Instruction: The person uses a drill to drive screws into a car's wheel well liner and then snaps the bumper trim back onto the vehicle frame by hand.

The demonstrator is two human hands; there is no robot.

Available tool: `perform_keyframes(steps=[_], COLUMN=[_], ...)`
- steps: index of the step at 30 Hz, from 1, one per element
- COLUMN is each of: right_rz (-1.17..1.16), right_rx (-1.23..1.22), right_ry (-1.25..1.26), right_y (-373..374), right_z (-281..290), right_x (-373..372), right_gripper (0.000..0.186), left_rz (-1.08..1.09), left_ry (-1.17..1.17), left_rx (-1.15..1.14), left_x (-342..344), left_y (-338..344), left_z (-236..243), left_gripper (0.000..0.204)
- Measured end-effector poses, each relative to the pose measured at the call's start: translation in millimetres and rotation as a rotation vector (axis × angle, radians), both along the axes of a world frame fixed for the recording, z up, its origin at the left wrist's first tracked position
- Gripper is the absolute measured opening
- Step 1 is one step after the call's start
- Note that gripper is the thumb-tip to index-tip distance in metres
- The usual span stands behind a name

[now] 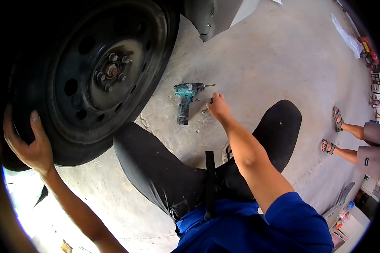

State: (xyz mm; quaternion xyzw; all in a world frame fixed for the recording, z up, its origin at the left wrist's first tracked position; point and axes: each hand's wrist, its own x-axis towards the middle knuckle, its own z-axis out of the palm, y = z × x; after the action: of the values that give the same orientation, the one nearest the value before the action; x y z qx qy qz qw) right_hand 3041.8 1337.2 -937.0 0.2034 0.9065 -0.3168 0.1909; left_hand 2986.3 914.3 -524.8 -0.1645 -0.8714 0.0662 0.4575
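A black steel wheel with its tyre stands upright at the left, with several bolt heads around a rusty hub centre. My left hand grips the tyre's lower left edge, thumb on the sidewall and fingers around the tread side. On the floor to the right of the wheel lies a teal and black cordless drill, its thin bit pointing right. My right hand is low over the floor, just right of the drill, fingers pinched together. A small dark thing shows at its fingertips, too small to name.
My bent legs in black trousers frame the concrete floor. A car body panel hangs at the top. A person in sandals stands at the right. Red equipment and assorted items line the right edge.
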Motion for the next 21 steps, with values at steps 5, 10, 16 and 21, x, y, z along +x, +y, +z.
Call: perform_keyframes(steps=[5,10,16,21], right_rz=[0.208,0.273,0.586,0.301], right_rx=[0.008,0.001,0.08,0.045], right_ry=[-0.025,0.152,0.12,0.066], right_y=[2,-25,-26,2], right_z=[-26,-7,-25,-21], right_x=[-2,-4,-8,4], right_gripper=[0.033,0.027,0.025,0.031], left_rz=[-0.029,-0.003,-0.007,-0.017], left_ry=[-0.004,-0.022,-0.004,-0.017], left_rx=[0.043,0.009,-0.052,-0.118], left_x=[-4,1,-2,2], left_y=[7,-6,-32,-47], left_z=[0,1,4,-1], left_gripper=[0.054,0.055,0.055,0.032])
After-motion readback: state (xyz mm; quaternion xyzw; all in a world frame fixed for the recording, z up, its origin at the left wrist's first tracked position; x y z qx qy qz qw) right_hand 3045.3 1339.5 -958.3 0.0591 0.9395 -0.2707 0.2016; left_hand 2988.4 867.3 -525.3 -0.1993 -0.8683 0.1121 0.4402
